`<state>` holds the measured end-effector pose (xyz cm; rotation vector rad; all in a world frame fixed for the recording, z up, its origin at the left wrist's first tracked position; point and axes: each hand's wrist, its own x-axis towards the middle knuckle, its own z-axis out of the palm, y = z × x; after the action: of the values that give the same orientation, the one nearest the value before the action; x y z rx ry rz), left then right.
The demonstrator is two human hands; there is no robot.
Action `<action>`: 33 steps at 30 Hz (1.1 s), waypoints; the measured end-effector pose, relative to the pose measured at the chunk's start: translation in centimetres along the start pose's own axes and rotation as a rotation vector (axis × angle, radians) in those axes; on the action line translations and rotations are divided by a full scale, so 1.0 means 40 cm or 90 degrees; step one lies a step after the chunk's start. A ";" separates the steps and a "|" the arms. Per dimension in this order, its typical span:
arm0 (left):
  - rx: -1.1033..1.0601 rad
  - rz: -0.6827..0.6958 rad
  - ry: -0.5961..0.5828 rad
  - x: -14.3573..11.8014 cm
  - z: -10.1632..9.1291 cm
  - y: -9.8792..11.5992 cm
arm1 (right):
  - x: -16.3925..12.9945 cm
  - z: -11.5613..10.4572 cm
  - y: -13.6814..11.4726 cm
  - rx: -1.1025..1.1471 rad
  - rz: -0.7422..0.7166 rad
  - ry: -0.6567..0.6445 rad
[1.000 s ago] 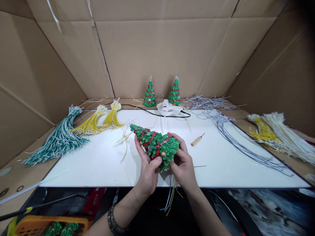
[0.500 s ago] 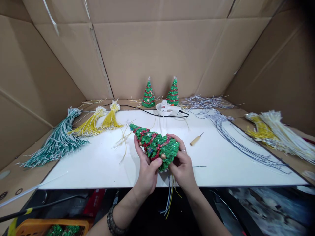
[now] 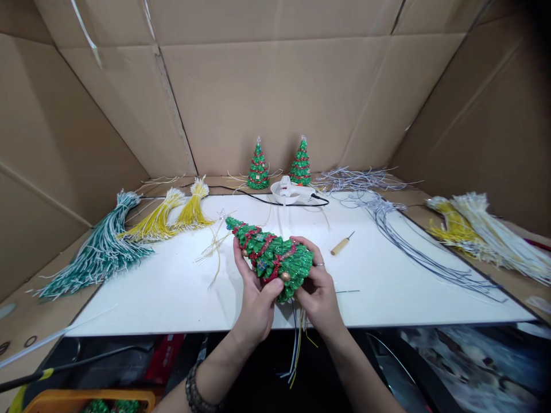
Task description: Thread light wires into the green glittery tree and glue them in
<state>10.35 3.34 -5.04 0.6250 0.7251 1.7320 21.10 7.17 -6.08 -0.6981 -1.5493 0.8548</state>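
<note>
Dangling wires [image 3: 297, 344] could snag on the table's [image 3: 150, 298] near edge and pull loose if the tree [image 3: 275, 252] turns.
Glittery green, red-garlanded and tipped sideways, the tree is above the table's near side; the left hand's [image 3: 258, 307] fingers clasp its body, the right hand's [image 3: 321, 292] its base, whether pinching wires I cannot tell.

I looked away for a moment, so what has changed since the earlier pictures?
Only the view: the surroundings sit slightly lower and further left, probably from a head movement. Nothing was taken hold of or let go. The left hand and right hand still hold the tilted green tree; the glue gun and wooden-handled tool look unmoved.
</note>
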 end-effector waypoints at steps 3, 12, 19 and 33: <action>-0.003 -0.002 -0.004 0.000 0.000 0.000 | 0.000 -0.001 0.001 -0.003 0.008 -0.002; -0.011 -0.007 0.003 0.008 -0.008 -0.012 | -0.004 0.000 -0.002 0.012 0.000 -0.002; -0.031 -0.051 0.007 -0.002 -0.009 0.000 | -0.005 -0.001 -0.002 -0.002 0.005 -0.012; -0.069 -0.068 0.016 -0.002 0.000 0.009 | -0.007 0.002 0.003 0.015 0.011 -0.021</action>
<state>10.13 3.19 -4.79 0.4816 0.6654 1.6706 21.05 6.99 -6.35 -0.6852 -1.5625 0.9000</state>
